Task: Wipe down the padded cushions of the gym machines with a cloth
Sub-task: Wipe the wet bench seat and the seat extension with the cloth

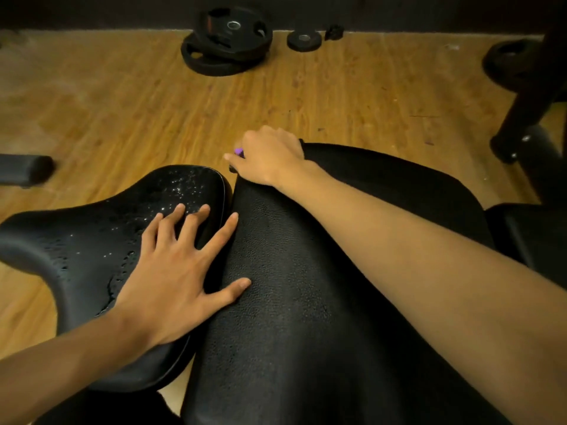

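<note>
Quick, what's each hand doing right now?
Left hand: open, spread flat across the wet seat pad and the back pad.
Right hand: curled round a small purple item; what it is cannot be told.

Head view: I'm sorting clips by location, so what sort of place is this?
Most likely a gym: weight plates lie stacked on the wooden floor, and a droplet-covered seat cushion and a larger black pad fill the foreground.

Left hand point(171, 277) at 7 o'clock, fingers spread flat on the droplet-covered seat pad point(92, 246). Thumb and index finger reach onto the long pad point(306, 302) at 5. Right hand point(270, 157) at the long pad's 12 o'clock end, curled round a mostly hidden purple item point(239, 151). Weight plates point(227, 41) on the wood floor point(122, 102), 12 o'clock.
</note>
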Available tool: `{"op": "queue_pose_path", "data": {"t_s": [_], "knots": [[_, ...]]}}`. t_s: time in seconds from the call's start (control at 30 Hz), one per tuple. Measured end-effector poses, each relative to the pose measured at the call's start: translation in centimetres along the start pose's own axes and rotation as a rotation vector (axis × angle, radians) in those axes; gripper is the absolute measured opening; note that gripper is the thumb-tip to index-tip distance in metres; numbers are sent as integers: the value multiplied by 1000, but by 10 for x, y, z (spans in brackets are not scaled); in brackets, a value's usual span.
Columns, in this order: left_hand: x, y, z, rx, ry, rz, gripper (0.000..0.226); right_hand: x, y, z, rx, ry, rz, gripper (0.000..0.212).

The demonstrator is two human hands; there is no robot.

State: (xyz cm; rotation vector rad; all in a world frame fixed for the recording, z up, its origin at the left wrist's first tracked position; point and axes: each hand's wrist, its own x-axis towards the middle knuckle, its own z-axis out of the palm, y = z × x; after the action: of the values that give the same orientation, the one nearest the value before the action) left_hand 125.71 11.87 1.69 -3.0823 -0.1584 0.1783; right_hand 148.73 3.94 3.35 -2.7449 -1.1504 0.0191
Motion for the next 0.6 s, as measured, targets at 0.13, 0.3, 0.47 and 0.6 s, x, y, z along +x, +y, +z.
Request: {"op": "queue_pose_path", "data": {"t_s": [0.13, 0.3, 0.47, 0.6], "knots": [[-1, 1, 0, -12, 9, 12, 91, -47, 84, -8, 141, 115, 74, 43], [1, 2, 0, -6, 13, 2, 90, -153, 218, -19, 163, 61, 381, 49], [0, 3, 0, -8, 52, 7, 91, -163, 219, -16, 128, 62, 544, 53], [0, 1, 0, -4, 39, 6, 91, -90, 142, -11, 28, 117, 352, 45]]}}
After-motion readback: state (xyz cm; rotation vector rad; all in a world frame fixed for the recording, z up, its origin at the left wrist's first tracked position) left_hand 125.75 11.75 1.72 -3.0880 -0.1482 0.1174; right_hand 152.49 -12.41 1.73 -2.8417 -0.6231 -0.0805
